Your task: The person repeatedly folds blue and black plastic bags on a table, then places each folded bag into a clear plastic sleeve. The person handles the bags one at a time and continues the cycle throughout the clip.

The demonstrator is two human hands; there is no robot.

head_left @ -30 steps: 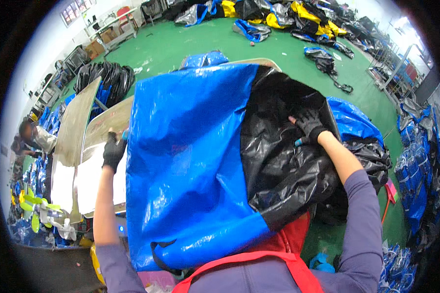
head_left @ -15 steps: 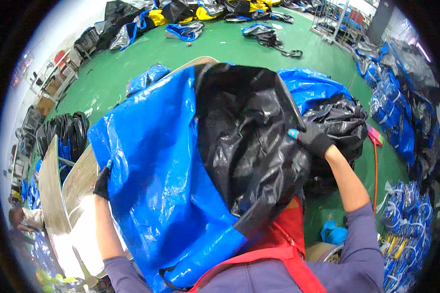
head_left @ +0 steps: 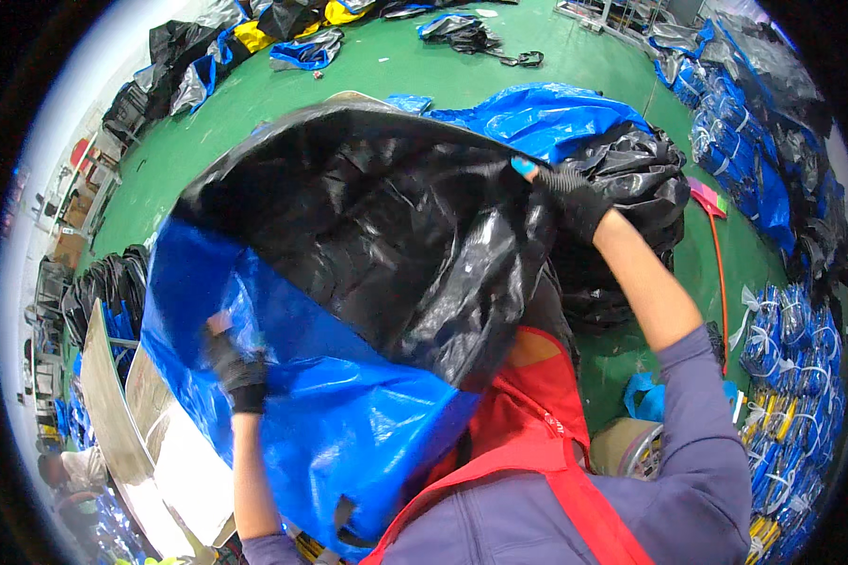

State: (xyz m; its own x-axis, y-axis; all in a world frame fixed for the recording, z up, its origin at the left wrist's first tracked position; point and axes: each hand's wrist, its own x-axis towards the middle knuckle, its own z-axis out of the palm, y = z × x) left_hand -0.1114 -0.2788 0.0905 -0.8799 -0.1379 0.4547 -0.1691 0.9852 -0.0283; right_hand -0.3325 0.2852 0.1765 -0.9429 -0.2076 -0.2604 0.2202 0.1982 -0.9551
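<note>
In front of me spreads a large glossy tarpaulin piece [head_left: 386,245], black across its far part and blue nearer me. My right hand [head_left: 575,200], in a black glove with a light-blue thumb tip, grips its black edge on the right. My left hand [head_left: 236,367], gloved in black too, is over the blue part at the left. Motion smears its fingers, so their grip cannot be made out. A short black strap [head_left: 349,523] shows at the sheet's near edge. My red apron [head_left: 528,405] is partly covered by the tarpaulin.
Behind the piece lies a heap of blue and black tarpaulin [head_left: 631,179]. An orange-handled tool [head_left: 721,282] with a pink head and tied blue bundles [head_left: 791,395] stand to the right. Pale boards [head_left: 113,405] lean at left; a person [head_left: 75,466] is beyond them.
My left hand has left the sheet's left edge and moved right over the blue part. The black part has swung left and spread wider; my right hand has shifted slightly left and up.
</note>
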